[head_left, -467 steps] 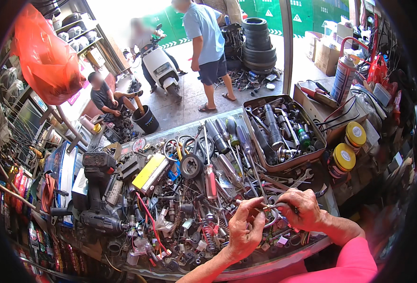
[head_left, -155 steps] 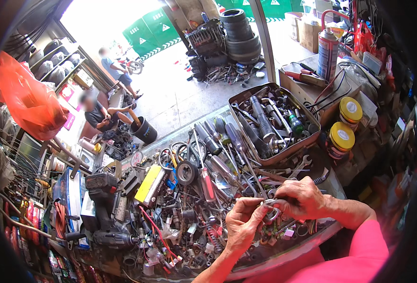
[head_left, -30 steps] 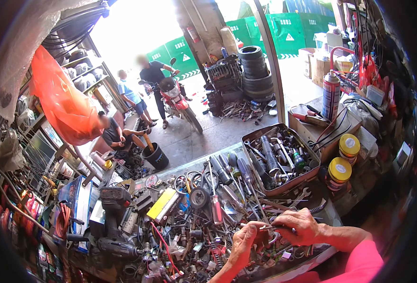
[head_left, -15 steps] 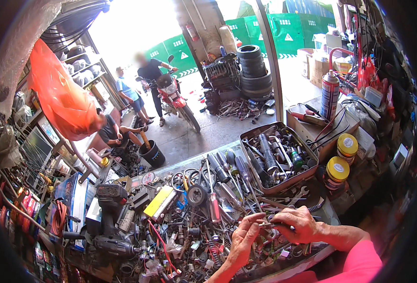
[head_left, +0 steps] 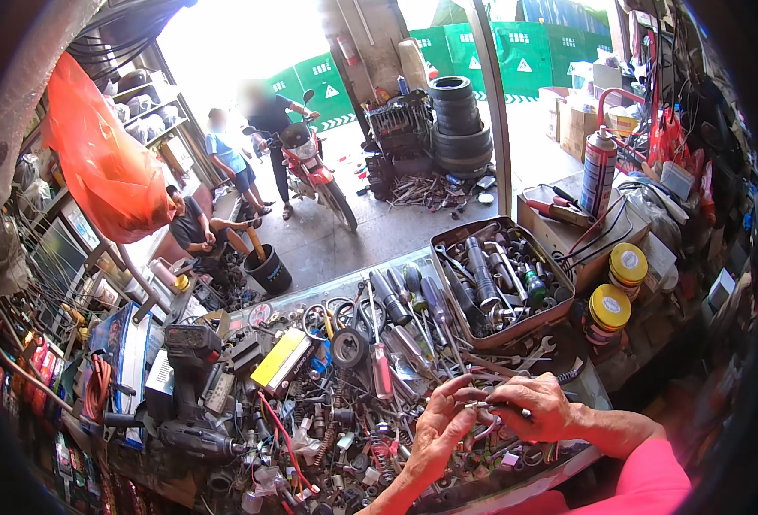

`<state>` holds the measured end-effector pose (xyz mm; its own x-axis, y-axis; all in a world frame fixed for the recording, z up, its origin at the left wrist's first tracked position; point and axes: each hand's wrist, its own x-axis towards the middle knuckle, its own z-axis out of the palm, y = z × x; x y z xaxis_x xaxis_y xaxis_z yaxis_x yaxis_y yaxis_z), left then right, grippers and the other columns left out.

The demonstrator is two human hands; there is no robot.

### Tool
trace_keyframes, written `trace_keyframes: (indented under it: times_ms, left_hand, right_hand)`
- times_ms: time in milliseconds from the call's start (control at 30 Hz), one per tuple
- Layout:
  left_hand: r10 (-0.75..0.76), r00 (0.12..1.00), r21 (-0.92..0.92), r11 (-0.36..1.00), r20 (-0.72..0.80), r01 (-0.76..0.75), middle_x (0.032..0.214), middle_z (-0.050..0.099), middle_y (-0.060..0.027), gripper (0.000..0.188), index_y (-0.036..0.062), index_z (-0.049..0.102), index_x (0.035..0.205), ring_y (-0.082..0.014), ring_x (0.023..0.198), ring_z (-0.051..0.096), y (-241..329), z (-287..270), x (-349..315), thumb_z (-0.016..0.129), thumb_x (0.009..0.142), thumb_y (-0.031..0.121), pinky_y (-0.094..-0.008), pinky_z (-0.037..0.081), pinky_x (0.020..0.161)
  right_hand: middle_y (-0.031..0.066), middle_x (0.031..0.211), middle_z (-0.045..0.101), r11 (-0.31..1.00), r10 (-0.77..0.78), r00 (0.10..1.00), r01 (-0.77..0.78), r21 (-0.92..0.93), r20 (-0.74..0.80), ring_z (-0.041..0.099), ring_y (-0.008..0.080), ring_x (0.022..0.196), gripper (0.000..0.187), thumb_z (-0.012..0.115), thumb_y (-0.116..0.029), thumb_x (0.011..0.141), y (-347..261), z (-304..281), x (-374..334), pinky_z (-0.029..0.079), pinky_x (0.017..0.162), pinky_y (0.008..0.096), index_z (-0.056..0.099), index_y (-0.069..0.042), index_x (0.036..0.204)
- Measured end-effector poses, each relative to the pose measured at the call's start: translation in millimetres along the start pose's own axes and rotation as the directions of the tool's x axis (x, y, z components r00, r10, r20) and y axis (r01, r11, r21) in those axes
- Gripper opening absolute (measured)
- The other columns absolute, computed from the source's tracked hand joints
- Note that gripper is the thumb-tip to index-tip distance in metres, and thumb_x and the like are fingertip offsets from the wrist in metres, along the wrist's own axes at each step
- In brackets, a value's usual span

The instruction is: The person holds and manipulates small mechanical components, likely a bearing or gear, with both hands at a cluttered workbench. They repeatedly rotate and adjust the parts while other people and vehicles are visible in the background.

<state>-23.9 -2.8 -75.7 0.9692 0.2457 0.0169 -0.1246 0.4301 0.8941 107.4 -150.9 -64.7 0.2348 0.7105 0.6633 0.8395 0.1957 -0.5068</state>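
"Hands first, please: how do they sit?"

"Side by side, over the near right part of a glass-topped bench (head_left: 336,293). The right hand (head_left: 540,407) is closed, its thumb and fingers pinching a slim metal part (head_left: 477,405). The left hand (head_left: 439,429) faces it, half open, thumb and forefinger curved toward the part's left end. Whether those fingertips press on it, I cannot tell from where I stand."

"And the part itself?"

"Between the two hands, above a heap of loose hardware (head_left: 344,442). Fingers cover much of it, so its full shape is hidden; a pale end shows on the left."

"What lies around them?"

"Beyond the left hand, a red-handled screwdriver (head_left: 382,373) lies with its shaft pointing away from the person. Left of it is a black roll (head_left: 350,348), then a yellow-and-white box (head_left: 281,359). Farther left rests a black power tool (head_left: 192,438) (bulky beside all those small bits). Past the right hand, a metal tray (head_left: 529,326) is crowded with tools, and two yellow-lidded jars (head_left: 610,307) stand to its right."

"Anyone else in view?"

"Yes, toward the bright doorway. A seated person (head_left: 194,225) is near a black bucket (head_left: 269,273), and a standing person (head_left: 267,116) in dark clothes is beside a red motorbike (head_left: 313,176)."
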Motion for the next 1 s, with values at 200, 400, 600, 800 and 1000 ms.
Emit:
trace_keyframes:
  times_ms: [200, 400, 600, 800, 1000]
  left_hand:
    - [-0.187, 0.982, 0.233, 0.956, 0.021, 0.177, 0.081, 0.063, -0.0039, 0.034, -0.0005, 0.057, 0.108, -0.0082, 0.061, 0.055, -9.1, -14.6, -5.4, 0.047, 0.100, 0.031, -0.0203, 0.042, 0.052]
    - [0.027, 0.999, 0.070, 0.997, -0.046, -0.024, 0.101, 0.061, -0.0053, 0.038, 0.0029, 0.046, 0.126, -0.0108, 0.085, 0.058, 7.5, 10.7, -0.8, 0.060, 0.091, 0.006, -0.0240, 0.048, 0.076]
    - [-0.036, 0.999, 0.125, 0.991, -0.012, 0.037, 0.075, 0.060, -0.0003, 0.030, 0.0038, 0.058, 0.112, -0.0056, 0.064, 0.056, 0.1, -2.7, -2.7, 0.049, 0.099, 0.030, -0.0197, 0.040, 0.052]
    - [0.000, 1.000, 0.134, 0.991, 0.020, -0.003, 0.093, 0.058, -0.0012, 0.032, 0.0045, 0.050, 0.122, -0.0072, 0.079, 0.057, -0.9, -1.7, -4.6, 0.060, 0.092, 0.009, -0.0212, 0.048, 0.068]
    - [0.005, 1.000, 0.006, 1.000, 0.014, -0.005, 0.110, 0.056, -0.0069, 0.046, 0.0039, 0.042, 0.132, -0.0108, 0.091, 0.058, 4.0, 6.6, 2.2, 0.061, 0.090, 0.007, -0.0239, 0.051, 0.073]
  right_hand:
    - [0.0107, 0.080, 0.063, 1.000, -0.023, 1.000, 0.022, 0.019, 0.022, 0.062, 0.0262, 0.058, 0.030, 0.071, -0.005, 0.075, -2.4, -1.2, 1.9, 0.048, 0.046, 0.0333, 0.059, -0.001, 0.103]
    - [0.0115, 0.081, 0.063, 1.000, -0.012, 1.000, 0.012, -0.004, -0.001, 0.062, 0.0261, 0.058, 0.031, 0.071, -0.005, 0.075, 0.8, -2.2, 1.3, 0.049, 0.046, 0.0337, 0.059, -0.001, 0.103]
    - [0.0116, 0.080, 0.063, 1.000, -0.010, 0.999, 0.009, 0.026, 0.053, 0.062, 0.0266, 0.058, 0.031, 0.072, -0.004, 0.074, -3.1, -3.8, 3.5, 0.049, 0.046, 0.0334, 0.059, 0.000, 0.102]
    - [0.0114, 0.080, 0.063, 1.000, -0.010, 1.000, 0.009, 0.015, 0.027, 0.062, 0.0271, 0.059, 0.031, 0.072, -0.004, 0.073, -1.0, -2.4, 6.0, 0.048, 0.047, 0.0332, 0.059, -0.001, 0.102]
    - [0.0119, 0.082, 0.063, 0.999, 0.024, 1.000, -0.024, -0.030, 0.011, 0.063, 0.0268, 0.063, 0.030, 0.070, -0.002, 0.075, 2.4, -4.1, 5.2, 0.048, 0.049, 0.0331, 0.059, 0.000, 0.102]
